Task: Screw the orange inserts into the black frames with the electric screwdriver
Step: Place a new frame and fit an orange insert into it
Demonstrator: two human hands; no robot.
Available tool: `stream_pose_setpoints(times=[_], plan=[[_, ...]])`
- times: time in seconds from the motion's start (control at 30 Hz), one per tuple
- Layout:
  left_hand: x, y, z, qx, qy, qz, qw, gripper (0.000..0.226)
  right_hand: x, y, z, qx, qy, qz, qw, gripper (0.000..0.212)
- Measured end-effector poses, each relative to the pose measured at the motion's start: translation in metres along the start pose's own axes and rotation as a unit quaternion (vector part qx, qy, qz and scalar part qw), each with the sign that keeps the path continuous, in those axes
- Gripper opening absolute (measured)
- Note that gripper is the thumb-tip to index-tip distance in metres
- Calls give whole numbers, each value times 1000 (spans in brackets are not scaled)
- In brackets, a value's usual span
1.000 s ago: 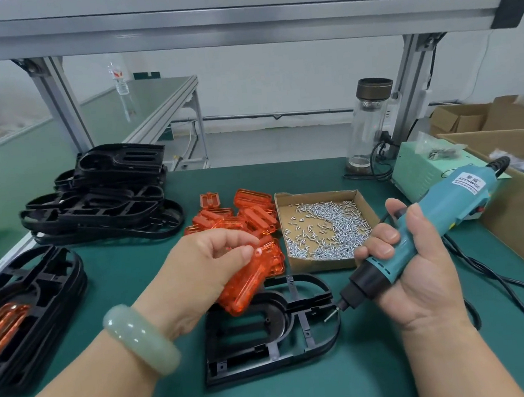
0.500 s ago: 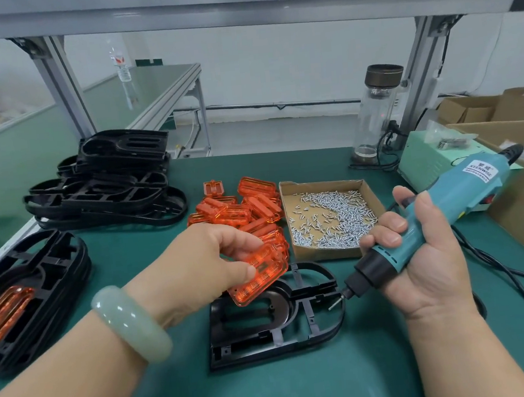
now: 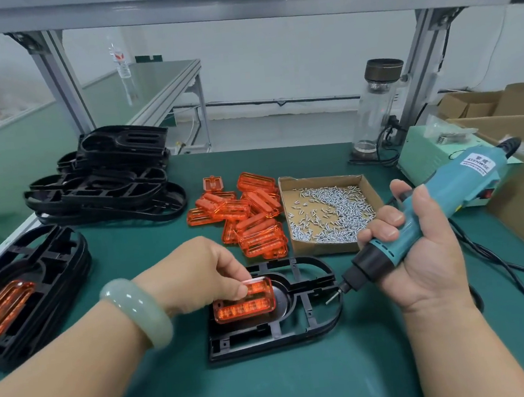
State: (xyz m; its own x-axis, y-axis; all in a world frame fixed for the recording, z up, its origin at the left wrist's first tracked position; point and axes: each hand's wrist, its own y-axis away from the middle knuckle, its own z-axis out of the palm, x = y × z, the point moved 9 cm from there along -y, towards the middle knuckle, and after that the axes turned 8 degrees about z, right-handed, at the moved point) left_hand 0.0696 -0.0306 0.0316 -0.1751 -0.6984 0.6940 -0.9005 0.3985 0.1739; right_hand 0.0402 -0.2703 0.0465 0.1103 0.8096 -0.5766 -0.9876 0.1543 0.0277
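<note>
Seating an orange insert [image 3: 244, 307] in a black frame [image 3: 285, 324] on a green tabletop [image 3: 272, 386].
Just in front of an open cardboard box [image 3: 323, 249] of small silver screws [image 3: 329, 214]: the frame lying flat, the insert pinched at its far edge by the left hand [image 3: 197, 268] and resting in the frame's opening. At the box's front right, the right hand [image 3: 420, 256] wrapped round a teal electric screwdriver [image 3: 440, 200], bit tip just beside the frame. Left of the box, loose orange inserts [image 3: 239, 213]; farther left, stacked black frames [image 3: 109, 187]. Behind the box, a clear bottle [image 3: 374, 110], aluminium posts [image 3: 423, 64], a white wall [image 3: 273, 62].

orange insert [image 3: 244, 307]: lying in black frame [image 3: 277, 337] (translucent) | teal screwdriver [image 3: 431, 210]: tilted, bit near frame
</note>
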Motion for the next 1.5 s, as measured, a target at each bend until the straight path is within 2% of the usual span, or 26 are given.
stream_pose_setpoints(times=[0.07, 0.23, 0.37, 0.43, 0.5, 0.57, 0.73, 0.83, 0.97, 1.07, 1.13, 1.2, 1.5], plan=[[-3, -1, 5, -15, -25, 3, 1000, 16, 0, 0, 0, -2, -1, 1, 1000, 19], [2, -6, -1, 25, -101, 33, 994, 15, 1, 0, 1, -4, 0, 3, 1000, 21], [13, -7, -1, 53, -216, 83, 971, 13, 1, 0, 2, -5, 0, 3, 1000, 21], [20, -6, 0, 64, -239, 119, 962, 13, 2, 0, 2, -5, 0, 3, 1000, 21], [26, -4, 5, 55, -262, 151, 952, 5, 2, 0, 1, -3, 0, 3, 1000, 21], [25, -1, 13, 31, -277, 172, 945, 12, 2, 0, 1, -4, 1, 2, 1000, 21], [27, 5, 18, -3, -282, 222, 933, 20, 2, 0, 2, -4, -3, 4, 1000, 22], [33, 8, 20, 5, -290, 259, 921, 17, 2, 0, 2, -4, 0, 5, 1000, 23], [33, 13, 23, 27, -305, 282, 909, 24, 3, 0, 2, -5, 0, 5, 1000, 23], [22, 16, 26, -8, -245, 251, 936, 37, 2, 0, 2, -4, -1, 4, 1000, 22], [18, 22, 29, -19, -221, 247, 943, 53, 1, 0, 2, -5, -5, 2, 1000, 23], [16, 27, 33, -16, -209, 250, 945, 60, 0, 0, 2, -7, -12, 0, 1000, 22], [16, 29, 43, 35, -170, 228, 958, 45, -7, 1, 1, -4, -31, -10, 999, 21]])
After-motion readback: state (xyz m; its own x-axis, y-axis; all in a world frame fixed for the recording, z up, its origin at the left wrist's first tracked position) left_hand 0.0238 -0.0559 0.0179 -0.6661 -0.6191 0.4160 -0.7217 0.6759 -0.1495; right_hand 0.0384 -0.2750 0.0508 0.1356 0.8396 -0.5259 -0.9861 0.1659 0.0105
